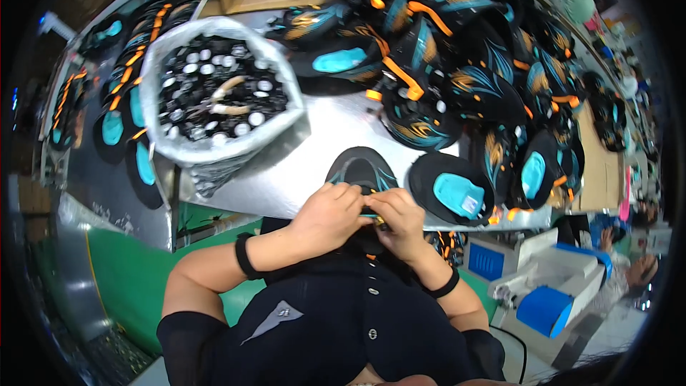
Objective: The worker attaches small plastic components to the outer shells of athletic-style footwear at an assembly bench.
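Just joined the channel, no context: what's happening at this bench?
A person is working a black cap piece with teal markings at the near edge of a metal table. The left hand and right hand are pressed together over its near end. A plastic bag of small round parts sits to the left; a pile of similar caps covers the far side.

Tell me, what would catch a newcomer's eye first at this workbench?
Probably the big heap of black caps with orange and teal trim, piled across the back and right of the metal table. Next, the white bag at the left, open and full of small round black and silver parts. At the near edge, the left hand and right hand meet over one black cap.
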Motion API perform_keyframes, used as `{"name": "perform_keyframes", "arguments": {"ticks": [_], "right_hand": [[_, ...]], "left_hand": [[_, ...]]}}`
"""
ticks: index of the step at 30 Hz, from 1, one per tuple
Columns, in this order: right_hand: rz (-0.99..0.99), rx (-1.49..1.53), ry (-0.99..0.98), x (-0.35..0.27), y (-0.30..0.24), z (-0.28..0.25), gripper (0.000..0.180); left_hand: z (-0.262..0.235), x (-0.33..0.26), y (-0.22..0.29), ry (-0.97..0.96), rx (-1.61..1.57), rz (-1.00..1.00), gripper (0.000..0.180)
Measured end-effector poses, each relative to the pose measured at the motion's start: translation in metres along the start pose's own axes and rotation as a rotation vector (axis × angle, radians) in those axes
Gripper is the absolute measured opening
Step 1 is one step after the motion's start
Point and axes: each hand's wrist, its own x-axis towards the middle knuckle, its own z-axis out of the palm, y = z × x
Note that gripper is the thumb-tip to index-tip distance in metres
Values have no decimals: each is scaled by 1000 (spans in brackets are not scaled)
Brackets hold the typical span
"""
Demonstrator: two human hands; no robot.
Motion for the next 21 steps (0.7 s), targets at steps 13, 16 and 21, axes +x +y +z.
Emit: {"name": "perform_keyframes", "arguments": {"ticks": [13, 16, 21], "right_hand": [[302, 310, -453, 34, -46, -44, 37], [274, -427, -300, -3, -23, -91, 52], [352, -903, -431, -40, 9, -121, 43]], "left_hand": [[-177, -118, -43, 633, -66, -477, 45], [-200, -222, -130, 711, -137, -913, 54], [-192, -242, -230, 479, -543, -1045, 49]]}}
